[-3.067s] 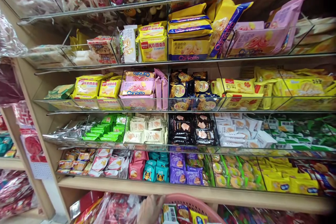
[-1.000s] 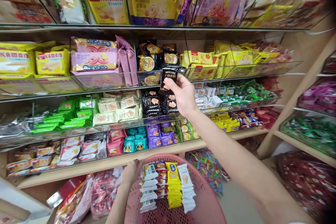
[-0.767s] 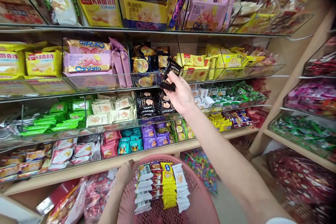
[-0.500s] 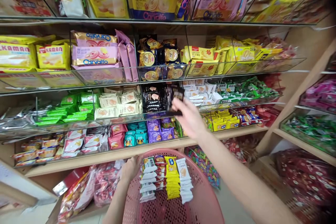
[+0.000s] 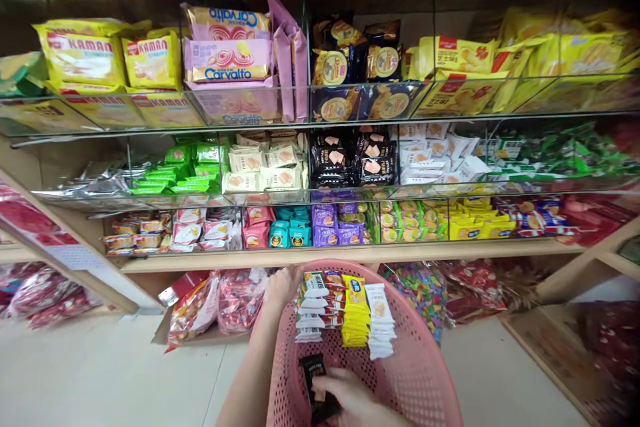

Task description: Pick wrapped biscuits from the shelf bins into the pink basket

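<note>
Right hand (image 5: pixel 353 400) pinching black snack sachet (image 5: pixel 313 373) low inside pink plastic basket (image 5: pixel 425 347), bottom centre; left hand (image 5: pixel 281 285) curled over rim, beside stacked snack packets (image 5: pixel 345 310).

On my screen, a round pink perforated plastic basket (image 5: pixel 420 373) carries a white sachet strip (image 5: pixel 380 320), a yellow sachet strip (image 5: pixel 356 313) and a red-and-white sachet strip (image 5: pixel 314 303), lying side by side.

Bright, even indoor light; pale glare streaks the clear acrylic shelf fronts (image 5: pixel 350 103), the upper right corner falls dark, and the right hand (image 5: pixel 353 400) looks slightly motion-blurred.
</note>
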The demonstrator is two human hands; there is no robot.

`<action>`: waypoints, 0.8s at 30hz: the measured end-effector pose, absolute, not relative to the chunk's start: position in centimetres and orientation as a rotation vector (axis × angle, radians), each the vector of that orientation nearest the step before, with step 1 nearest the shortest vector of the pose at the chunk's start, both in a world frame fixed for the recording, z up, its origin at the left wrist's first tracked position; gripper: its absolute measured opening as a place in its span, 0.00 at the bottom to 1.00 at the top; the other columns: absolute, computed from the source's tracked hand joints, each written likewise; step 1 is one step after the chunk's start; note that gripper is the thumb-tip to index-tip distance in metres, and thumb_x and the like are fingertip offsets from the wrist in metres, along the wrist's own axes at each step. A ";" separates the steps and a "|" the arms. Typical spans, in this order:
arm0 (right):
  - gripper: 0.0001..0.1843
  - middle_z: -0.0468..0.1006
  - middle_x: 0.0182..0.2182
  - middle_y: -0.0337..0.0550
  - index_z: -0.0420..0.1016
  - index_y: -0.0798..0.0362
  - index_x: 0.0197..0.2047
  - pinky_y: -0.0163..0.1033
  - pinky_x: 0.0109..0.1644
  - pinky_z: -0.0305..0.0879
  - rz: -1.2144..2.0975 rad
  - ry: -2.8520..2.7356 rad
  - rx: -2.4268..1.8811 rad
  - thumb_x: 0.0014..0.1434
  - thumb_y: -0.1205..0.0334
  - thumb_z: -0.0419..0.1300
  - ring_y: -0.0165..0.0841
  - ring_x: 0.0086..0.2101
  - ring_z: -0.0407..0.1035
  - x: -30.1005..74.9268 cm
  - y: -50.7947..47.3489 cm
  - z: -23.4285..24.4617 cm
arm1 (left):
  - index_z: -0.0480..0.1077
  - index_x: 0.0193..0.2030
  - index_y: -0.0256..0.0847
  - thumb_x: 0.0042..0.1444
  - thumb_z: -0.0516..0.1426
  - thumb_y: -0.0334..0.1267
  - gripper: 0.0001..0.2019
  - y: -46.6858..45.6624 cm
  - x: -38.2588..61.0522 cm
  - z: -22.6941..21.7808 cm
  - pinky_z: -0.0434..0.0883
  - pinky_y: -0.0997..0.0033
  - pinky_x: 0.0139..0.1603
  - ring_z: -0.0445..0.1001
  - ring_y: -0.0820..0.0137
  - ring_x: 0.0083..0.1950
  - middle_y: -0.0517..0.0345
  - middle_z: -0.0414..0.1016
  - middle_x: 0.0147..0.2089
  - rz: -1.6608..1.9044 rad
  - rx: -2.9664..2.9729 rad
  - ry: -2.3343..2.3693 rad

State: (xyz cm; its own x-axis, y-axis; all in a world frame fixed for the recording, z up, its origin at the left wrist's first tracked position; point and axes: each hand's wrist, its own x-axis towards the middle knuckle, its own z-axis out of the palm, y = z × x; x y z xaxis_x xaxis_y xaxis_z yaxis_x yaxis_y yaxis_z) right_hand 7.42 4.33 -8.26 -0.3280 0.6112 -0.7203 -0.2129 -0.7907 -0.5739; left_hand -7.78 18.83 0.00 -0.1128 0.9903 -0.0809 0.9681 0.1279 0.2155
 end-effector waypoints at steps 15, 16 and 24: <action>0.07 0.76 0.21 0.37 0.69 0.51 0.27 0.34 0.30 0.60 1.973 -0.667 -1.671 0.40 0.65 0.62 0.31 0.27 0.71 8.8 5.4 -10.6 | 0.70 0.50 0.42 0.60 0.36 0.60 0.31 18.6 -7.9 -0.3 0.69 0.61 0.45 0.77 0.55 0.48 0.41 0.79 0.44 0.168 1.938 2.187; 0.06 0.76 0.22 0.36 0.69 0.51 0.27 0.34 0.30 0.60 1.958 -0.658 -1.674 0.41 0.65 0.61 0.31 0.28 0.71 9.4 5.5 -10.7 | 0.70 0.50 0.41 0.59 0.36 0.60 0.32 18.6 -7.9 -0.3 0.69 0.60 0.45 0.77 0.55 0.48 0.40 0.79 0.44 0.166 1.933 2.191; 0.06 0.76 0.24 0.38 0.69 0.49 0.25 0.33 0.31 0.58 1.940 -0.550 -1.694 0.40 0.63 0.62 0.31 0.29 0.70 12.6 5.2 -10.3 | 0.70 0.50 0.43 0.60 0.38 0.59 0.30 18.7 -8.0 -0.2 0.68 0.63 0.43 0.77 0.57 0.47 0.42 0.79 0.44 0.175 1.926 2.165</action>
State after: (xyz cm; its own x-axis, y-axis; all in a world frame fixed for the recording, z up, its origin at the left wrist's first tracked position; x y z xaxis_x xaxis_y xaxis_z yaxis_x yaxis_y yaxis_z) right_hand 12.61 5.20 -10.34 -0.0981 0.6102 -0.7862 -0.1063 -0.7919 -0.6014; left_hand -7.99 18.72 -0.23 -0.1039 0.9898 -0.0974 0.9613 0.1250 0.2454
